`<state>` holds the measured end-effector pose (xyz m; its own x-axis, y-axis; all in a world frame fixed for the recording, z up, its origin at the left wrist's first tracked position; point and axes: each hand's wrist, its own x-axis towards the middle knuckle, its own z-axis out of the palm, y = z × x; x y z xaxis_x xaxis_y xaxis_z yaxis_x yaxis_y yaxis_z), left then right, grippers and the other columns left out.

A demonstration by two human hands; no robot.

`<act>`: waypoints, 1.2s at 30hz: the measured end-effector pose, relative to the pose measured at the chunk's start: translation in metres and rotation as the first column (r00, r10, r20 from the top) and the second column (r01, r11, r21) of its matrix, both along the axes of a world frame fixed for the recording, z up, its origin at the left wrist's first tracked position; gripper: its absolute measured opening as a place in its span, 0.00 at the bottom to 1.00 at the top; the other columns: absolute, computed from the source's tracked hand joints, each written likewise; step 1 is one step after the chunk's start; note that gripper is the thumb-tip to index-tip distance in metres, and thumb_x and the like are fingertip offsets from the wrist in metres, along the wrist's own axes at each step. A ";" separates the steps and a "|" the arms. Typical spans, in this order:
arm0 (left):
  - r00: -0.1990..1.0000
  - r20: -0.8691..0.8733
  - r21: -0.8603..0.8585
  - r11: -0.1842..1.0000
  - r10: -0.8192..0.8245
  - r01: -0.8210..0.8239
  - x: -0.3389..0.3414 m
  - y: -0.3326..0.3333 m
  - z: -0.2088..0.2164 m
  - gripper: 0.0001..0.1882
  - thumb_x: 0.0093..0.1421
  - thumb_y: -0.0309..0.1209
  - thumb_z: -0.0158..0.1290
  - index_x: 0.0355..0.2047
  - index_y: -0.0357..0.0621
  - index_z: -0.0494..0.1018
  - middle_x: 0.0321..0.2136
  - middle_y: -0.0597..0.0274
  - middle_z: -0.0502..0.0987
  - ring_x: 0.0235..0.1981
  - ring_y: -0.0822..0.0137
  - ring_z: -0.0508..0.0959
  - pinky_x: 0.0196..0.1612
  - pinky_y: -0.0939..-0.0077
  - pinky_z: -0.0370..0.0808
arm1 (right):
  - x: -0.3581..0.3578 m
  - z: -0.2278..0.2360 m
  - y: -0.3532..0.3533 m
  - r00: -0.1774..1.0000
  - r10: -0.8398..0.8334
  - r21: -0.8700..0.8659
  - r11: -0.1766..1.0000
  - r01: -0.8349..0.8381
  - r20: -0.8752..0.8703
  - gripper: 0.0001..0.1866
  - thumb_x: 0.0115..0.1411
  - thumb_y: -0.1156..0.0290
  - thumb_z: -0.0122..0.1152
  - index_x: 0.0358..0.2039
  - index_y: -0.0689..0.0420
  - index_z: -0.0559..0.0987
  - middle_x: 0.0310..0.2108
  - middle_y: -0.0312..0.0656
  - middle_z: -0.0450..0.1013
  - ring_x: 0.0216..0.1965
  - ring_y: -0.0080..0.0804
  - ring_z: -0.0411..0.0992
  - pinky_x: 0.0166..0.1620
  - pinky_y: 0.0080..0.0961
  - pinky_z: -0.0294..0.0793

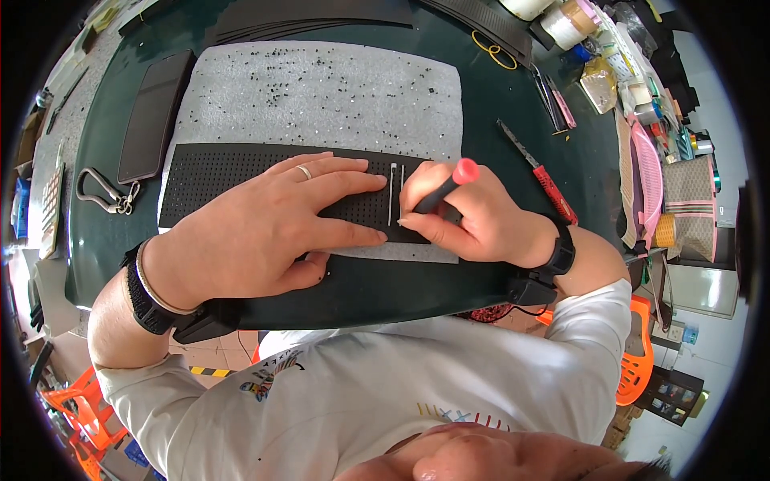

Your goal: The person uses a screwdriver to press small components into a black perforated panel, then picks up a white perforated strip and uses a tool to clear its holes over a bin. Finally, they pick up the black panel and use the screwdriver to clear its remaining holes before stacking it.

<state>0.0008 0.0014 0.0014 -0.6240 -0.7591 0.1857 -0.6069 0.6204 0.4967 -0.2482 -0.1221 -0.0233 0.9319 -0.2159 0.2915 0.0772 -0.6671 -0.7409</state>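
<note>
Lying well left of the grip, a phone (155,120) sat just beside a foam sheet (321,96). Spread and gripping nothing, the left hand (261,224) rested on a black board (233,170) full of holes, which reached under the grip. The right hand (485,210) was wrapped around a black tool (438,195) with a red end; a red-handled knife (547,186) lay to its right.

Black perforated sheet (212,180): flat, long side left-right, small holes in rows, two slim pale lines crosswise near right end. Red-capped tool (438,196): black handle, tilted, gripped in right hand (469,212), tip hidden.
</note>
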 end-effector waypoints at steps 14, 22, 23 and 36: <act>0.999 0.039 0.079 0.997 0.007 -0.010 0.000 0.001 0.000 0.31 0.43 0.21 0.57 0.52 0.55 0.77 0.63 0.50 0.63 0.65 0.45 0.62 0.67 0.50 0.61 | -0.001 -0.001 -0.001 0.998 0.068 -0.049 0.996 -0.068 -0.011 0.08 0.60 0.79 0.63 0.38 0.60 0.73 0.33 0.41 0.75 0.31 0.34 0.74 0.33 0.26 0.72; 0.998 0.062 0.092 0.996 -0.012 0.006 0.002 0.003 0.005 0.31 0.44 0.21 0.59 0.52 0.54 0.77 0.63 0.50 0.63 0.65 0.45 0.62 0.67 0.49 0.59 | -0.005 0.002 -0.004 0.998 -0.004 0.106 0.994 0.010 -0.064 0.08 0.61 0.78 0.63 0.39 0.60 0.73 0.34 0.41 0.75 0.34 0.34 0.74 0.35 0.26 0.72; 0.998 0.061 0.091 0.996 -0.012 0.007 0.002 0.003 0.006 0.31 0.44 0.21 0.59 0.52 0.54 0.77 0.63 0.50 0.63 0.65 0.45 0.62 0.67 0.49 0.59 | -0.005 0.002 -0.004 0.998 -0.004 0.105 0.994 0.011 -0.064 0.08 0.61 0.78 0.63 0.39 0.60 0.73 0.34 0.41 0.75 0.34 0.34 0.74 0.35 0.26 0.72; 0.999 0.046 0.028 1.000 -0.003 0.002 -0.012 0.002 -0.002 0.28 0.45 0.24 0.59 0.51 0.51 0.75 0.59 0.50 0.67 0.63 0.48 0.65 0.68 0.51 0.60 | -0.001 -0.002 0.001 0.998 0.059 0.087 0.994 -0.061 0.034 0.09 0.60 0.78 0.64 0.39 0.59 0.73 0.34 0.41 0.75 0.33 0.33 0.74 0.34 0.26 0.73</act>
